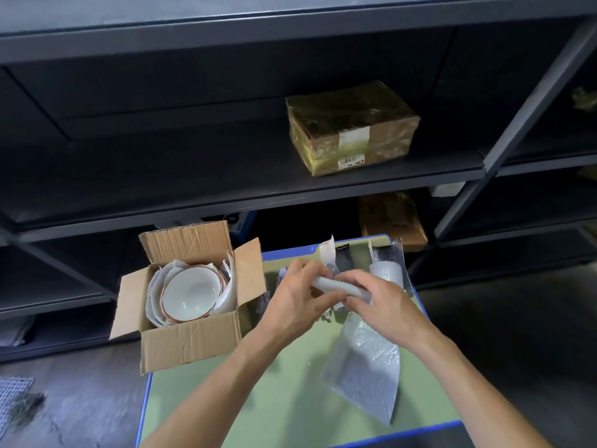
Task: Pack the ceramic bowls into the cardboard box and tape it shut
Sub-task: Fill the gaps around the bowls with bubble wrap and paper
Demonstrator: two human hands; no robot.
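Dark metal shelving [226, 176] fills the background, with a shiny film-wrapped parcel [352, 127] on a shelf at upper right. Below it, a matte green bench [290, 399] with a blue rim carries the work.

At left of centre the cardboard box [190, 341] sits at the bench's left edge, all four corrugated flaps standing open. Inside it lies a glazed white ceramic bowl [190, 292] with a coppery rim, mouth up. It seems to be nested on others, with thin white paper sheets [155, 292] crumpled round it.

Mid-frame, both hands work a sheet of bubble wrap [365, 363]. The left hand [297, 302] pinches one end of its rolled upper part and the right hand [384, 305] curls round the other end. The loose tail hangs down onto the bench, translucent, dimpled and limp. More wrap pieces [386, 270] stand at the far edge.

The step looks like making padding to go over or beside the bowls. To do it well:
- Keep the roll loose enough to stay springy.
- Tuck it into the gaps between bowl and box wall.
- Make sure no rim touches bare cardboard.
- Keep the padding below the fold lines, so the flaps can close flat for taping.

Glazed ceramic is hard, slick and brittle, and will likely chip under any rim-to-rim knock.
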